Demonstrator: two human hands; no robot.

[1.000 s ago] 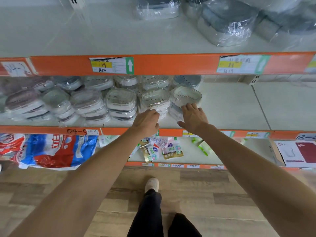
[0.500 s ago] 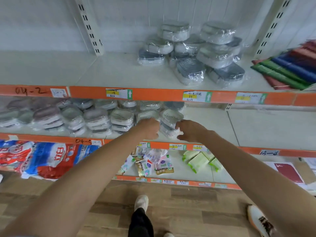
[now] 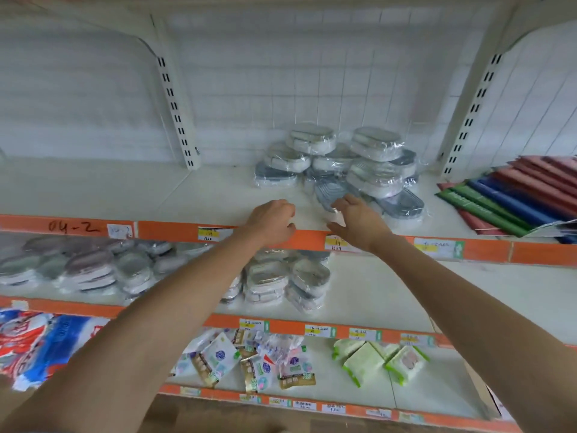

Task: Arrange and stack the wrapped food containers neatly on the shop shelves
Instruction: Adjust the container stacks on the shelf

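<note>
Bottom shelf: loose sachet packets and green-edged packs. Middle shelf: wrapped food containers in rows, stacked several high, filling its left part. Both forearms reach up past it to the upper shelf, over its orange front edge. Left hand: fingers curled loose, holding nothing. Right hand: fingers spread open, tips at the wrap of a dark container at the front of the untidy pile of wrapped containers; contact not clear. Coloured flat packs lie far right.
</note>
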